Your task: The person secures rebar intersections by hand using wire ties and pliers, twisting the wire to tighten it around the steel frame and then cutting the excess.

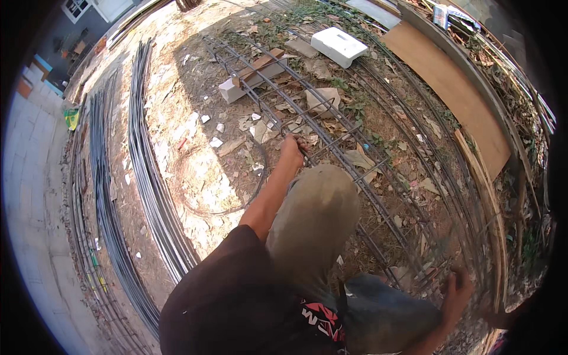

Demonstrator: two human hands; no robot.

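Observation:
A long cage of steel rebar [331, 142], long bars tied to cross stirrups, runs from upper left toward lower right before my knees. My left hand [294, 149] is closed around a bar along the cage's left side. My right hand [457, 297] is low at the right, beyond my bent knee and near the cage's near end. Motion smears its fingers, and I cannot make out whether anything is in them. Beneath the far end of the cage lie a pale block [232, 90] and a brown wood piece [258, 66].
Bundles of loose rebar [141, 136] lie at left beside a pale block wall [35, 177]. A white plastic box [339, 46] rests beyond the cage. A brown board [449, 94] and wooden strips [485, 183] line the right. Leaves and rubble litter the ground.

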